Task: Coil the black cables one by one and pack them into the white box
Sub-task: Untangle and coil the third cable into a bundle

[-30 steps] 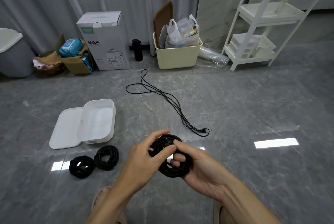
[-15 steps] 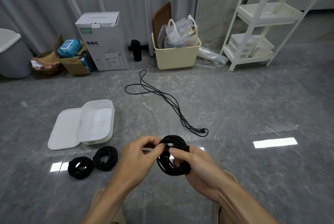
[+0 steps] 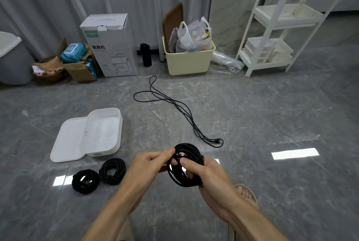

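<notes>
A coiled black cable (image 3: pixel 191 153) is held in front of me above the grey floor. My right hand (image 3: pixel 206 172) grips the coil from the right, fingers curled through its loops. My left hand (image 3: pixel 150 165) pinches the coil's upper left side between thumb and fingers. Two finished black coils (image 3: pixel 85 181) (image 3: pixel 112 170) lie side by side on the floor to the left. Behind them sits the open white box (image 3: pixel 116 124), nothing inside, with its lid (image 3: pixel 66 141) lying beside it. A loose black cable (image 3: pixel 174 104) stretches across the floor ahead.
Along the far wall stand a white carton (image 3: pixel 108 46), a brown cardboard box (image 3: pixel 81 69), a black bottle (image 3: pixel 146 55), a cream bin with bags (image 3: pixel 188 60) and a white shelf rack (image 3: pixel 275 32). A grey bin (image 3: pixel 11 60) is at far left. My sandalled foot (image 3: pixel 246 194) is below my right hand.
My left hand has shifted from lying over the coil's front to pinching its upper left edge. The coil stays in my right hand, raised slightly. The floor items have not moved.
</notes>
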`<action>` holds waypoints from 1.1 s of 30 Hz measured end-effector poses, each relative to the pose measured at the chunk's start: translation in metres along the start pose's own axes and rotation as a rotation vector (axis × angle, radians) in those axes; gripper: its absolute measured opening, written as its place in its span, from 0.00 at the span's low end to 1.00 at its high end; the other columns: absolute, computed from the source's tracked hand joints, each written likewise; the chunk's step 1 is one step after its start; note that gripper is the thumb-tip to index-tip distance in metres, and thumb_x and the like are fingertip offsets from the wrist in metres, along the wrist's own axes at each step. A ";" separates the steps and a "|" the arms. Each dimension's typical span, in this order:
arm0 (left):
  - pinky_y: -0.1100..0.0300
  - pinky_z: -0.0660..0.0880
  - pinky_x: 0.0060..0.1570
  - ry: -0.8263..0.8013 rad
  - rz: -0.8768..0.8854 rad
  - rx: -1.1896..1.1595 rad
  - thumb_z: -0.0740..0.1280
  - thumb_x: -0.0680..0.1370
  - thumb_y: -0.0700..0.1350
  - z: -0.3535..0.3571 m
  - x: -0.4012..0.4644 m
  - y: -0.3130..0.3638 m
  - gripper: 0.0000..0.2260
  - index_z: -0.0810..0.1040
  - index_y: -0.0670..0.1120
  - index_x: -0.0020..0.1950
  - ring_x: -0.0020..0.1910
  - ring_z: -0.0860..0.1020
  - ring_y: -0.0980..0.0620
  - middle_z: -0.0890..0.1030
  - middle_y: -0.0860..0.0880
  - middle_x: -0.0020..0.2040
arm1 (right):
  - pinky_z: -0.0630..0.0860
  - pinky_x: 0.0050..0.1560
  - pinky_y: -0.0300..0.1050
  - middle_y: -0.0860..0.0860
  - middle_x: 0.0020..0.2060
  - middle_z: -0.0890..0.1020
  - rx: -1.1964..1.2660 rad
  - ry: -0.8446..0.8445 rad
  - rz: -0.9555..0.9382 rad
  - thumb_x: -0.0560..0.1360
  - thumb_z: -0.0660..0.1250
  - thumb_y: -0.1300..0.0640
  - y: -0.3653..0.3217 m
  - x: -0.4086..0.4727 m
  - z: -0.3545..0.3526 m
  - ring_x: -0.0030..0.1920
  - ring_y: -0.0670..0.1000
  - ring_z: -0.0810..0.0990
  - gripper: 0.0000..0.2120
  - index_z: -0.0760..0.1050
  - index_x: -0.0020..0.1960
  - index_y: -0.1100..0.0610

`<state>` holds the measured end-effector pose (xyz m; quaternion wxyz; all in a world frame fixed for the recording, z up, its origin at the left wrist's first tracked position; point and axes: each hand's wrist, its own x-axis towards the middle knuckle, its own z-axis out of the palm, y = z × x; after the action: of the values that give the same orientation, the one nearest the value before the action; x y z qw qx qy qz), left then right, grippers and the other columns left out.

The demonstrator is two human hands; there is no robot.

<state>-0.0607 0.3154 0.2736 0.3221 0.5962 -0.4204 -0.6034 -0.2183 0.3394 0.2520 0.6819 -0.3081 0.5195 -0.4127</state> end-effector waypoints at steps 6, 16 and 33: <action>0.53 0.70 0.70 -0.261 -0.113 0.017 0.67 0.79 0.48 -0.006 -0.003 0.000 0.11 0.87 0.44 0.52 0.59 0.81 0.54 0.86 0.47 0.53 | 0.72 0.40 0.29 0.39 0.32 0.82 -0.146 0.004 -0.026 0.78 0.70 0.58 0.004 -0.001 0.003 0.37 0.36 0.79 0.06 0.78 0.54 0.57; 0.65 0.74 0.55 -0.066 0.078 0.228 0.68 0.80 0.44 -0.002 0.001 -0.005 0.12 0.81 0.44 0.36 0.50 0.82 0.62 0.83 0.61 0.56 | 0.65 0.40 0.39 0.49 0.27 0.66 0.037 -0.005 0.152 0.79 0.67 0.51 -0.005 0.000 0.008 0.30 0.45 0.66 0.11 0.81 0.51 0.59; 0.68 0.70 0.36 0.003 0.208 0.379 0.66 0.79 0.56 -0.001 0.001 -0.008 0.09 0.75 0.51 0.47 0.32 0.75 0.59 0.81 0.52 0.39 | 0.60 0.31 0.37 0.47 0.26 0.60 0.213 0.055 0.223 0.80 0.66 0.60 -0.003 -0.002 0.013 0.28 0.45 0.59 0.08 0.73 0.42 0.57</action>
<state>-0.0592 0.3175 0.2659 0.2653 0.6004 -0.5852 -0.4760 -0.2068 0.3402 0.2588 0.7377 -0.1631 0.5223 -0.3955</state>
